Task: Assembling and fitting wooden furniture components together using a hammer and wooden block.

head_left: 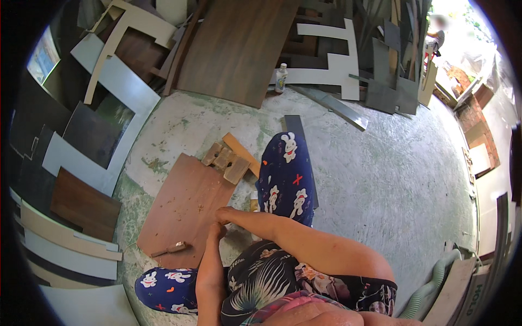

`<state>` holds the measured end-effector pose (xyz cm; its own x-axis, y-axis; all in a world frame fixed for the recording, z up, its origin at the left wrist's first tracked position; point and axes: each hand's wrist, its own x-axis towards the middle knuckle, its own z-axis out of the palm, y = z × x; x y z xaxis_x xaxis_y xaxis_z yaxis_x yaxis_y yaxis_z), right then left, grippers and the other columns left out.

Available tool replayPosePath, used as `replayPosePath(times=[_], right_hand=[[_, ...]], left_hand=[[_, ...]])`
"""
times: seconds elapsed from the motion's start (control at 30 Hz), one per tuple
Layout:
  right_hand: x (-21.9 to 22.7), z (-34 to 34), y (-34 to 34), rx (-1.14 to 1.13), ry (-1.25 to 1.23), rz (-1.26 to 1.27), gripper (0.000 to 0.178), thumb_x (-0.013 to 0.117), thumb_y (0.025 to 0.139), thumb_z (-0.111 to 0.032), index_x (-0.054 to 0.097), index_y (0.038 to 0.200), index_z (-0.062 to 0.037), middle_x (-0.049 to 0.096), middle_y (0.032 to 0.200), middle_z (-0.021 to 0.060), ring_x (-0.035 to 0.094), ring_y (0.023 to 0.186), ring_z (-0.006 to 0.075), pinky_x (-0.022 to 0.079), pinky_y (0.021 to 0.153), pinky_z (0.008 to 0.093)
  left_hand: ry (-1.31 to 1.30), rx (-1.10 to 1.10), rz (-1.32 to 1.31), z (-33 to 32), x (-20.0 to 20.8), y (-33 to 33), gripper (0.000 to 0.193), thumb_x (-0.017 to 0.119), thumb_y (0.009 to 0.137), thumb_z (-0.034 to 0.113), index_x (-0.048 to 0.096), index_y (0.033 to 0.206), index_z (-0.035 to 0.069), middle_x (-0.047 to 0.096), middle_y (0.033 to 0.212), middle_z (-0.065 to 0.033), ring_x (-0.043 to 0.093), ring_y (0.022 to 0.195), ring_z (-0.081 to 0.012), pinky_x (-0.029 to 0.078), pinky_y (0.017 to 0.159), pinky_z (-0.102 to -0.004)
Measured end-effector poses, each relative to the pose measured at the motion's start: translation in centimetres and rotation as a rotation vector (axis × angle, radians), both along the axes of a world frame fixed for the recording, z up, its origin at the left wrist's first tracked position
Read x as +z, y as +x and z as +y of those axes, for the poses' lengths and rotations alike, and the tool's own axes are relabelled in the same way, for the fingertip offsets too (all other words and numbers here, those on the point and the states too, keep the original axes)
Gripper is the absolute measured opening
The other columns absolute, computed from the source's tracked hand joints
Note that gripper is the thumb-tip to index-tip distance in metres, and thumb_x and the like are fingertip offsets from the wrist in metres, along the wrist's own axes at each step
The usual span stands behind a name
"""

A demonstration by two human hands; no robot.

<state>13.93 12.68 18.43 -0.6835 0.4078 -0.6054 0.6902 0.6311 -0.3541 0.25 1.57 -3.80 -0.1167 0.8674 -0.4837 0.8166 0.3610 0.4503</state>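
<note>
Down low in front of us, a flat brown board [179,209] lies near the grey floor [380,179]. Our two hands are close together at its right edge. Our right hand [223,214] comes in from the right side, and our left hand [216,231] is just below it. Both hands look small and bent, so we cannot tell if the fingers are spread, pressed together or pinching something. On the near end of the board we see a little tool [169,249] with a thin brown handle. At the far end sit some chunky wood blocks [225,162], and a yellow-brown wood strip [237,151] is right beside them. Blue cloth with white bunnies [285,176] is on our right, and more bunny cloth [167,291] is on our left. Farther off, we see a white bottle [281,79] near a big dark brown panel [234,49].
</note>
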Motion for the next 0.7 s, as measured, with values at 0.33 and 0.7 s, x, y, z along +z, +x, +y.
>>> replayPosePath(times=[0.33,0.7], right_hand=[[0.6,2.0,3.0,-0.065,0.006,-0.038,0.023,0.067,0.071,-0.018,0.073,0.090,-0.0058,0.070,0.092,0.0181,0.068,0.086,0.0335,0.053,0.073,0.0435],[-3.0,-3.3,-5.0,0.188,-0.104,-0.010,0.023,0.065,0.072,-0.018,0.073,0.091,-0.0061,0.070,0.092,0.0190,0.068,0.086,0.0344,0.053,0.072,0.0439]], left_hand=[[0.109,0.161,-0.230,-0.1,0.8,0.1,0.025,0.069,0.076,0.013,0.070,0.098,0.001,0.069,0.095,-0.0237,0.068,0.088,-0.0353,0.052,0.075,-0.0446],[0.134,0.055,-0.103,-6.1,-1.7,-3.6,0.045,0.074,0.072,0.019,0.066,0.115,0.009,0.065,0.114,-0.0213,0.062,0.107,-0.0340,0.050,0.088,-0.0421]])
